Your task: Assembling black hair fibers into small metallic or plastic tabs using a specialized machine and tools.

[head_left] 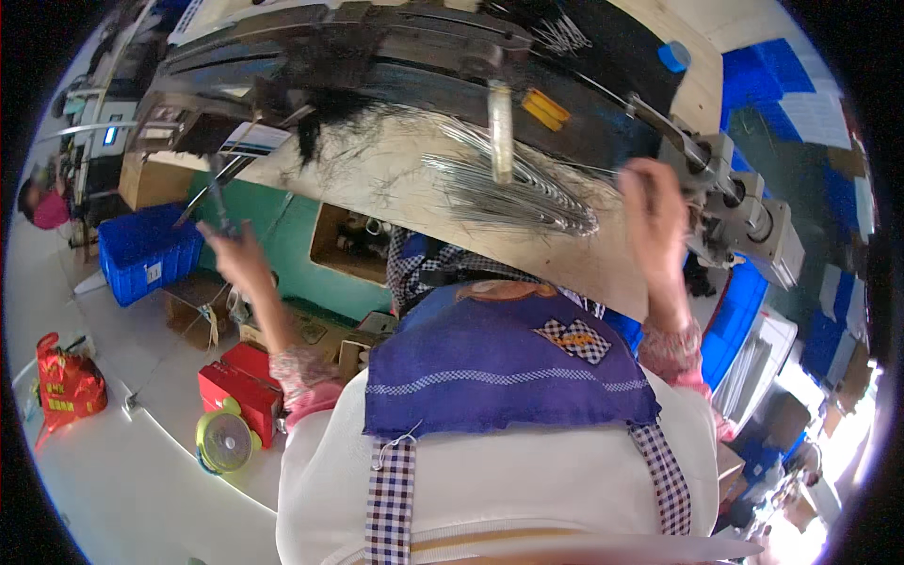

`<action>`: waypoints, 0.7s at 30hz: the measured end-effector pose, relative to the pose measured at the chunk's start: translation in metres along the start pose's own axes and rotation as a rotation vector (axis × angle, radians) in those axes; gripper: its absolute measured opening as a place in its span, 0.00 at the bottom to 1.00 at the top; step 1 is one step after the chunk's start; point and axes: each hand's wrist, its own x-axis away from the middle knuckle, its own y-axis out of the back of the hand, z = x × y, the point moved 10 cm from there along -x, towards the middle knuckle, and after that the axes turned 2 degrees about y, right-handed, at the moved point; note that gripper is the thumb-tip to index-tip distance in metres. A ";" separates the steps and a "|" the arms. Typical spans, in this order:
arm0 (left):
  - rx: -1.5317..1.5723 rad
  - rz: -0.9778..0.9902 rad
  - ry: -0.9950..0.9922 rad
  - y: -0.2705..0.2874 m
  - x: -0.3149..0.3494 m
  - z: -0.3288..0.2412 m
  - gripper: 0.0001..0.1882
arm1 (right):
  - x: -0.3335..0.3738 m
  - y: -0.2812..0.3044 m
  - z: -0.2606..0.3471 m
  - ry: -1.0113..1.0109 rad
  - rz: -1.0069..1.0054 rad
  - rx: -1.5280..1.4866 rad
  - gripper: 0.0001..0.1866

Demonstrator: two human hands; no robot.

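On pale wood [605,266] lie slender metal wires [527,196]

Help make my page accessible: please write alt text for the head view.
A person in a purple apron at a wooden workbench, right hand near grey machinery and left hand by a dark lever. A pile of thin metal wires lies on the workbench.

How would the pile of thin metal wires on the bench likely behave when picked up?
The wires would probably slide apart, being thin, shiny and loosely fanned. Each looks more stiff than floppy, since most lie nearly straight on the wooden bench top.
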 end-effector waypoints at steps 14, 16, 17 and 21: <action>1.017 1.561 -0.601 0.001 0.215 -0.375 0.14 | -0.040 0.028 0.097 0.105 0.024 -0.317 0.06; 0.925 1.276 -0.545 -0.026 0.184 -0.336 0.13 | -0.050 0.039 0.064 -0.020 0.009 -0.044 0.07; 1.005 1.066 -0.579 -0.027 0.168 -0.329 0.13 | -0.057 0.044 0.055 -0.012 -0.011 -0.030 0.07; 1.228 1.237 -0.248 -0.048 0.195 -0.346 0.12 | -0.068 0.025 0.089 0.578 0.070 0.371 0.10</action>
